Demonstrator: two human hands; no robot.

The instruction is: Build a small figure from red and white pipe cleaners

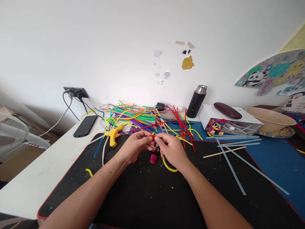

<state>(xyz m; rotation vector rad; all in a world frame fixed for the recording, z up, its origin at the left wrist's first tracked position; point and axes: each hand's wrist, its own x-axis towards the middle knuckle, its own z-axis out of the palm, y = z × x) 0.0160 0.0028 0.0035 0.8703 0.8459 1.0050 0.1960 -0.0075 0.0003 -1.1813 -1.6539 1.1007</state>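
Observation:
My left hand (pixel 139 142) and my right hand (pixel 172 147) meet above the black mat, fingertips pinched on a short red piece of pipe cleaner (pixel 152 137). Just below the fingers lies a small pink and dark figure (pixel 153 157), its upper part hidden by the hands. A curved yellow handle (pixel 169 167) pokes out beneath my right hand; the rest of that tool is covered. To the left of my left hand rests a yellow glue gun (pixel 114 135) with a clear glue stick in its back.
Behind the hands spreads a heap of coloured pipe cleaners (pixel 143 118). A phone (pixel 85 126) lies at the left, a black flask (pixel 196 101) stands at the back. On the right are glue sticks (pixel 232 168), a white box (pixel 247 117), a small figure (pixel 216 128) and a bowl (pixel 270 118).

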